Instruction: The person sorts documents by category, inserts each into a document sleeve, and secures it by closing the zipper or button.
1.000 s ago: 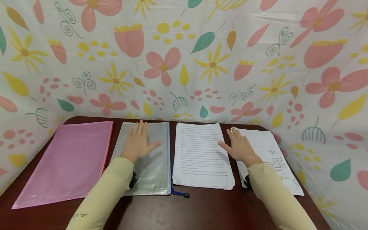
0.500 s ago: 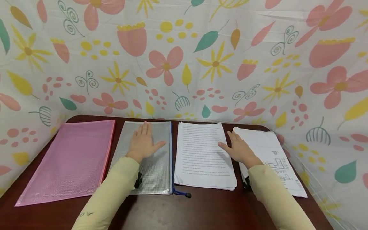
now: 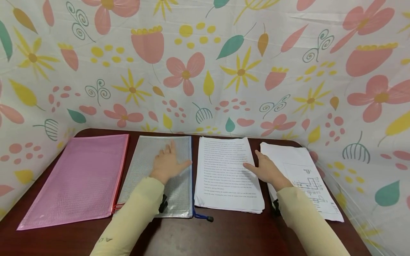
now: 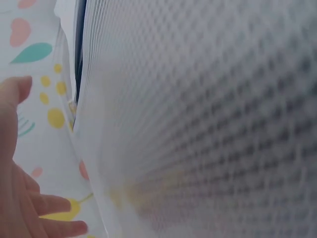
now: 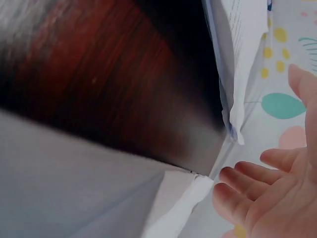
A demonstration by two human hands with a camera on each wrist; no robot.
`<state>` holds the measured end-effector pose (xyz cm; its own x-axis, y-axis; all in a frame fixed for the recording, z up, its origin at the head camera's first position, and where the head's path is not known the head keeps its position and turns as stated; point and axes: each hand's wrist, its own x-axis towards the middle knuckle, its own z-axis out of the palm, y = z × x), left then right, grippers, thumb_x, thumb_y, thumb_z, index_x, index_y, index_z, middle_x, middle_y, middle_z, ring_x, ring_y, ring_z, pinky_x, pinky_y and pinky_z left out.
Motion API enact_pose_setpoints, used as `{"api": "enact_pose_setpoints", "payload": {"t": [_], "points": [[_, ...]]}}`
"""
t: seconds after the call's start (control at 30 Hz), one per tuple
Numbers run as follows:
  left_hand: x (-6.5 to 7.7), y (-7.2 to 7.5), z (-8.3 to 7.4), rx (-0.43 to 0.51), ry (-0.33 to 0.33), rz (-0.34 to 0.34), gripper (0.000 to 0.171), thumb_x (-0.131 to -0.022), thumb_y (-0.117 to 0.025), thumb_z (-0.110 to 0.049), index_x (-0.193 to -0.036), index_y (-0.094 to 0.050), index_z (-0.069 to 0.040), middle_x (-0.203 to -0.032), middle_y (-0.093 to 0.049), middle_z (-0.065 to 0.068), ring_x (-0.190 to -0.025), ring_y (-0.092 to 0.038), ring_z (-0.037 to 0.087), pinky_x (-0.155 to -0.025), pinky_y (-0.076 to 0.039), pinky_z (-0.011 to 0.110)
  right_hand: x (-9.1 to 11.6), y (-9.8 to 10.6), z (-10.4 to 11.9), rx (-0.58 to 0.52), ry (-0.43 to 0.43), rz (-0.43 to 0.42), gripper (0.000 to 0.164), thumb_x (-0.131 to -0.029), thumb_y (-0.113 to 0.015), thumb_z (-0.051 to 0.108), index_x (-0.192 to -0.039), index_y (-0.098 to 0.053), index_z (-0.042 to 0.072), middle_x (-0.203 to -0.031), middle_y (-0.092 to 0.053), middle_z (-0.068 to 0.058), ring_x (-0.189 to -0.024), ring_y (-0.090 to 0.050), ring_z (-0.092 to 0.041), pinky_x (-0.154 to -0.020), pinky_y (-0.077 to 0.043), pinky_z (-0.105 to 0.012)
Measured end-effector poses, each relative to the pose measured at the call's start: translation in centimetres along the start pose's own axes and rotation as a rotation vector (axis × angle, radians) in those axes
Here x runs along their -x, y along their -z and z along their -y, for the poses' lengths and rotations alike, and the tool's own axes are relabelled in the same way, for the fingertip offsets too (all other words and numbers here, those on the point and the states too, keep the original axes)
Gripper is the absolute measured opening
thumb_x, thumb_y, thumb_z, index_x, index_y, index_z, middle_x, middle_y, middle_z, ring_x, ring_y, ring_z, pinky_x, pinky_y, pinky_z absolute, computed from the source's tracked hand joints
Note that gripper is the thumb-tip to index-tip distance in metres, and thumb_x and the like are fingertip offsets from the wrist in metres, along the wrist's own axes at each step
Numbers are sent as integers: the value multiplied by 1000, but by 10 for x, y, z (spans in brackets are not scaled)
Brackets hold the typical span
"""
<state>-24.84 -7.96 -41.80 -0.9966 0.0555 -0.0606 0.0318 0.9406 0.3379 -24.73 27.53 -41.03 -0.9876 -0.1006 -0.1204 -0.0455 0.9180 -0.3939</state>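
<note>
My left hand (image 3: 167, 165) hovers over the grey mesh zip pouch (image 3: 176, 192), which has a blue zip edge and a blue pull cord. Its thumb is spread and its fingers are loosely bent around nothing. In the left wrist view, a gap shows between that hand (image 4: 25, 208) and the pouch's mesh. My right hand (image 3: 269, 171) is above the gap between the printed paper stack (image 3: 224, 170) and the stack with diagrams (image 3: 288, 156). Its thumb points toward the printed pages. In the right wrist view, the fingers (image 5: 242, 181) are relaxed and hold nothing.
A pink mesh zip pouch (image 3: 80, 174) lies on the left of the dark brown table (image 3: 205, 238), its red cord (image 3: 118, 205) by the left sleeve. A flower-patterned curtain (image 3: 198, 106) borders the table at the back and sides.
My left hand has shifted right across the grey pouch, its fingers bending from straight. The right hand has turned slightly, staying in about the same place. The pouches and papers lie as before.
</note>
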Motion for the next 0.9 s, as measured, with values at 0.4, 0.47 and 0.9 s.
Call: {"api": "enact_pose_setpoints", "payload": {"t": [0.4, 0.47, 0.9], "points": [[7, -15, -27, -81, 23, -18, 91, -83, -58, -60, -143, -34, 3, -137, -46, 25, -122, -45, 42, -92, -47, 52, -2, -3, 8, -19, -107, 9, 94, -87, -63, 45, -144, -17, -14, -136, -38, -39, -125, -41, -50, -101, -39, -56], [9, -18, -30, -92, 11, -24, 81, -82, -61, -57, -136, -46, 2, -132, -49, 23, -117, -48, 41, -86, -49, 52, -2, -4, 9, -26, -133, 15, 93, -86, -65, 43, -143, -18, -15, -136, -39, -39, -125, -42, -50, -101, -39, -55], [14, -18, -40, -41, 30, -1, 47, -83, -66, -41, -105, -64, 0, -108, -55, 20, -105, -50, 38, -74, -52, 49, -2, -9, 16, 0, -252, 51, 57, -75, -78, 35, -102, -57, -11, -86, -61, -17, -70, -53, -23, -58, -45, -31]]}}
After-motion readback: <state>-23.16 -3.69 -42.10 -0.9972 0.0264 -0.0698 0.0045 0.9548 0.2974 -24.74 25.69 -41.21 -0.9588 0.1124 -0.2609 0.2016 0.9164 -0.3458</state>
